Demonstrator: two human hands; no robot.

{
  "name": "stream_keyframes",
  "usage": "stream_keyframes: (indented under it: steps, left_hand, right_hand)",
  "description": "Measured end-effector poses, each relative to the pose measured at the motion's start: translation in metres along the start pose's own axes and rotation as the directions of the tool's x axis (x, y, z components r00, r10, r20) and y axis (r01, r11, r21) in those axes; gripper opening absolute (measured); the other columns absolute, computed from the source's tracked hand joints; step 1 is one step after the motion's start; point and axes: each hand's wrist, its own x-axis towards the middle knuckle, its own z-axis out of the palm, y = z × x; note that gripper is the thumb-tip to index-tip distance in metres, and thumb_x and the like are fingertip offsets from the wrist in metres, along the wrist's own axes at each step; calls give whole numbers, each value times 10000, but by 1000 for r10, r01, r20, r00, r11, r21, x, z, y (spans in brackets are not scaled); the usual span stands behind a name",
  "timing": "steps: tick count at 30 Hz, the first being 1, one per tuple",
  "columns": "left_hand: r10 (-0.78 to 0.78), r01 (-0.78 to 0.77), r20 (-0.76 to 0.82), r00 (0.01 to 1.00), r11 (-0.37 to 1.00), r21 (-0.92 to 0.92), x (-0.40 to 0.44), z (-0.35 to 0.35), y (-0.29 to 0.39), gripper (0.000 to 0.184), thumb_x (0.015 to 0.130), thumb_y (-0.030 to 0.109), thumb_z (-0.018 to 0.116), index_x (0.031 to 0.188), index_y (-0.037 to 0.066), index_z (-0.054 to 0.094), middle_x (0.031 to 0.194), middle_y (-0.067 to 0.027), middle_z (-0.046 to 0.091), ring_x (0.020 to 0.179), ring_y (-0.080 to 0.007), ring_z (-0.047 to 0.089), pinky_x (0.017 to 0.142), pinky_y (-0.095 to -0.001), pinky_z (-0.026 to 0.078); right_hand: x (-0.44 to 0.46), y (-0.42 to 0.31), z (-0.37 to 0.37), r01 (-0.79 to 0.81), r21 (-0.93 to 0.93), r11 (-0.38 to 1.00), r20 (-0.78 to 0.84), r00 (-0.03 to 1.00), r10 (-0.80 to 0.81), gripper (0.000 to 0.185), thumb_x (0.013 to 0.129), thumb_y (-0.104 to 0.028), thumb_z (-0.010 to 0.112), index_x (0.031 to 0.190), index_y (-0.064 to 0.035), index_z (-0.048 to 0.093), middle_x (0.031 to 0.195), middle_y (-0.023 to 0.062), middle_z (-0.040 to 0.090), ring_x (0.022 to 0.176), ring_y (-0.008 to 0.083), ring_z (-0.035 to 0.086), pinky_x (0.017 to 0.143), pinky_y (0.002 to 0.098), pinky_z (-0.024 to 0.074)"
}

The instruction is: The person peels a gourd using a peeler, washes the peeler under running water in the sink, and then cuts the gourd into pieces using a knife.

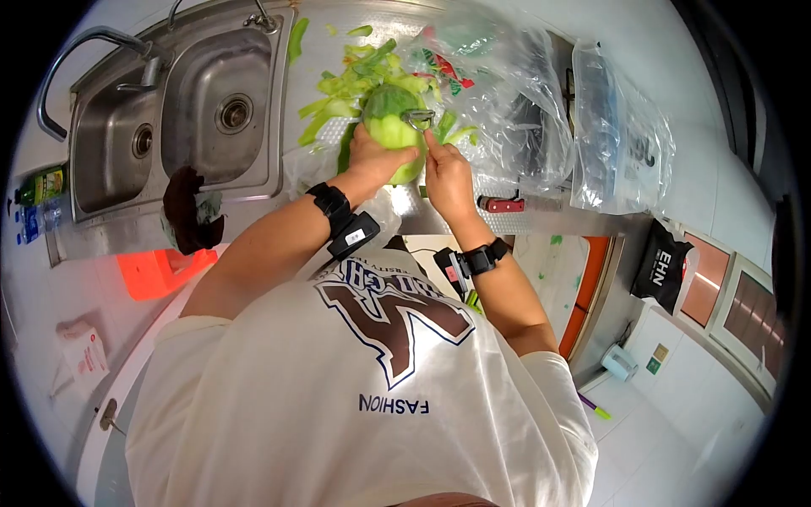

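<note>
A large green vegetable (390,135) stands over the metal counter, its lower part pale and peeled, its top still dark green. My left hand (376,160) is wrapped round its lower left side. In my right hand (448,173) is a peeler (419,117), whose metal head lies against the upper right of the vegetable. Green peelings (346,89) are heaped behind and to the left of it, with a few more strips (456,133) on the right.
A double sink (221,97) with a faucet (101,35) is at the left. Clear plastic bags (515,101) cover the counter to the right. A red-handled knife (503,204) lies near the front edge. A dark brown object (190,211) sits at the sink's front.
</note>
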Motion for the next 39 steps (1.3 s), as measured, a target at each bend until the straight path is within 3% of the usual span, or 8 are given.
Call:
stream_keyframes:
  steps: [8,13,27,29,32,33,37,39]
  left_hand:
    - [-28,29,-7,1000,999,26,4,1,0,1035,606,342,866,1392,-15,296,1348,-238,423,1268,-339,435,1053,-386,405]
    - [-71,171,-201,977,823,542,-15,9,43,1210,609,465,841,1477,-20,152,1412,-234,373,1297,-356,418,1081,-417,378]
    - [-38,114,-159,987,858,500,-14,3,49,1273,593,441,868,1485,-46,101,1421,-248,358,1322,-374,390,1099,-396,363]
    - [-71,132,-144,987,868,478,-18,2,52,1273,596,434,868,1482,-59,97,1417,-254,357,1318,-369,396,1101,-388,363]
    - [-58,114,-134,989,881,459,-16,1,46,1273,598,431,867,1484,-58,94,1424,-254,350,1317,-372,397,1101,-388,364]
    - [-61,115,-133,989,884,453,-17,1,47,1273,598,431,867,1484,-58,94,1424,-254,350,1317,-372,397,1101,-388,364]
    - [-97,153,-144,985,880,450,-17,1,51,1276,594,432,864,1489,-51,94,1438,-254,337,1322,-376,393,1103,-387,363]
    - [-102,156,-142,985,881,448,-17,2,50,1278,591,432,864,1491,-49,94,1441,-255,333,1323,-377,393,1103,-387,363]
  right_hand:
    - [8,1,-5,-21,-9,1000,45,999,22,357,883,-13,571,1235,-21,626,811,230,604,728,392,603,692,442,489]
    - [4,5,-2,34,-15,999,38,999,-34,369,889,-18,573,1255,-23,613,796,225,593,730,386,602,684,439,488]
    - [131,37,35,247,-168,954,134,965,-227,352,889,-128,554,1210,-13,639,721,178,630,527,328,565,501,421,441]
    - [158,44,19,-303,207,930,483,858,172,383,820,-114,584,1186,-31,660,754,228,661,704,336,664,629,424,514]
    - [149,58,0,-333,116,936,581,787,208,368,875,-158,566,1197,-1,654,705,29,625,479,80,470,401,253,309]
    - [135,41,-17,-540,173,824,580,732,358,373,892,-152,569,1225,-1,641,696,39,627,477,88,467,418,262,343]
    - [88,49,-23,-409,324,853,316,897,310,368,911,-134,571,1255,-17,630,697,36,637,487,81,469,463,254,388]
    - [61,39,-28,-251,171,953,234,950,208,330,925,-127,554,1227,-30,646,738,95,669,641,177,630,661,306,515]
